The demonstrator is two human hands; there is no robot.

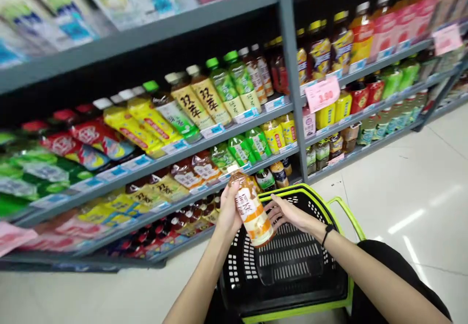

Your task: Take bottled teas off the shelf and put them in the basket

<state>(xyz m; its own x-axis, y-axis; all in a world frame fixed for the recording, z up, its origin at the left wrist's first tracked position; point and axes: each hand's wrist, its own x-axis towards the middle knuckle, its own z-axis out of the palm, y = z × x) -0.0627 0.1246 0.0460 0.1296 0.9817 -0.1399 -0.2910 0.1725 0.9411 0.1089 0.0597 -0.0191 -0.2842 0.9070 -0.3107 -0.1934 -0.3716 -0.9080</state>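
A bottle of tea [252, 212] with a white cap and an orange-and-white label is held tilted in my left hand [229, 208], whose fingers wrap round its side. To its right my right hand [287, 213] has its fingers apart, close to the lower part of the bottle; whether the fingertips touch it I cannot tell. A dark band circles the right wrist. Below both hands stands a black shopping basket [243, 292] with a lime-green rim, its slotted floor showing.
Shelves [234, 130] packed with drink bottles run along the left and back. Pink price cards [323, 94] jut from the shelf edges. The basket's green handle [347, 214] leans to the right. Pale floor tiles [387, 187] lie to the right.
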